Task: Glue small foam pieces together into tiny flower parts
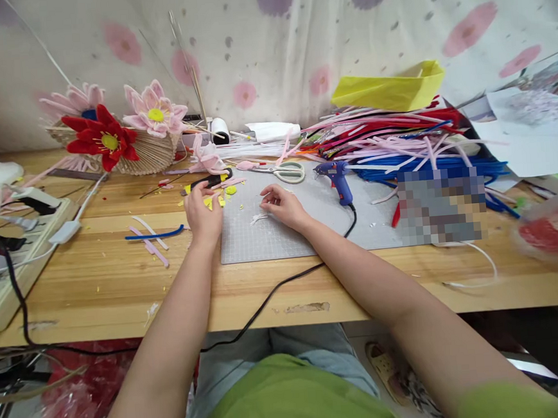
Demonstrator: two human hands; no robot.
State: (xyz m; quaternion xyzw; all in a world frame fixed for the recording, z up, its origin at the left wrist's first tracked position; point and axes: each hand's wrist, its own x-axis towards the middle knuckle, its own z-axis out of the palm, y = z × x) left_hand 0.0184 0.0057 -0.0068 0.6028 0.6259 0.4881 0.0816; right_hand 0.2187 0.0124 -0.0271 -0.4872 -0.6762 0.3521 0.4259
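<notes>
A: What sits under the hands?

B: A small white fuzzy scrap (259, 218) lies on the grey gridded cutting mat (281, 241), just at nine o'clock of the right hand (283, 207). The right fingertips (265, 202) curl down just above it; whether they pinch anything I cannot tell.

A: And the left hand?

B: The left hand (203, 213) rests at the mat's left edge, fingers bent and slack, touching the yellow cut scraps (220, 197) scattered at its twelve o'clock. It grasps nothing that I can see.

A: How far along does the work look?

B: Judging by what lies about, partway. Finished pieces stand at ten o'clock: a red fuzzy flower with a yellow centre (102, 140) and a pink fuzzy flower with a yellow centre (155, 112), both on a woven straw fan (152, 154). Cutting seems done, given the offcuts, but nothing assembled lies on the mat itself.

A: Tools?

B: Scissors with pale handles (288, 171) lie at twelve o'clock of the right hand, and a blue hot-glue gun (337, 178) stands at two o'clock, its black cord (276, 290) trailing off the wooden table edge (121, 292). Neither is touched.

A: Materials left?

B: Plenty: a heap of pink, red and blue pipe cleaners (399, 141) at two o'clock, and loose pink and blue stems (153, 235) at nine o'clock of the left hand.

A: Arm pose?

B: Both forearms reach forward, bare, converging on the mat, wrists low and palms down.
</notes>
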